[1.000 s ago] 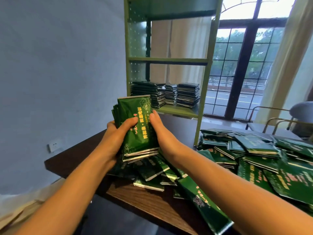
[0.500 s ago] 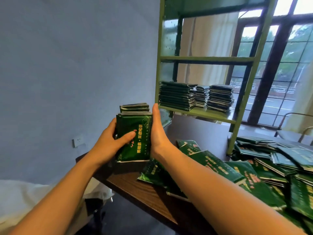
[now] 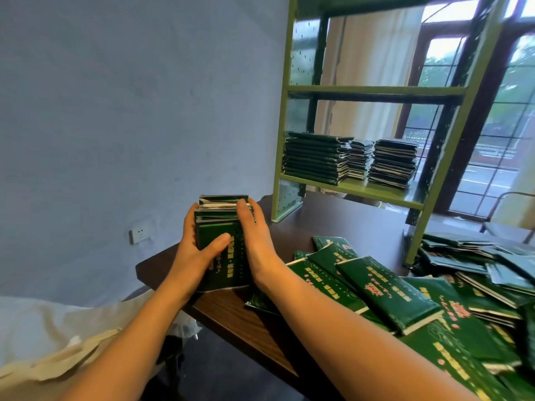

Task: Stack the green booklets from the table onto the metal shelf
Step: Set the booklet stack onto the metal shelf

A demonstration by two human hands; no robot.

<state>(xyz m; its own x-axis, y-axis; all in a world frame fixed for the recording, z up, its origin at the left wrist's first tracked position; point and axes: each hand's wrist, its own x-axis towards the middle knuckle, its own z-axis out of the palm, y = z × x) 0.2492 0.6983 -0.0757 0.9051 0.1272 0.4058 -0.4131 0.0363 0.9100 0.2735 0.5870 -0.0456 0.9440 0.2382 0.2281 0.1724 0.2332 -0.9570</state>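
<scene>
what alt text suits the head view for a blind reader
The left hand grips and right hand presses a bundle of green booklets upright on a dark table. More booklets lie scattered right of it; three stacks sit on the metal shelf.

The person is reaching both bare arms forward. The left hand is gripping the stack of booklets from the left, with its thumb lying across the front. The right hand is pressing flat against the other side, fingers straight
</scene>
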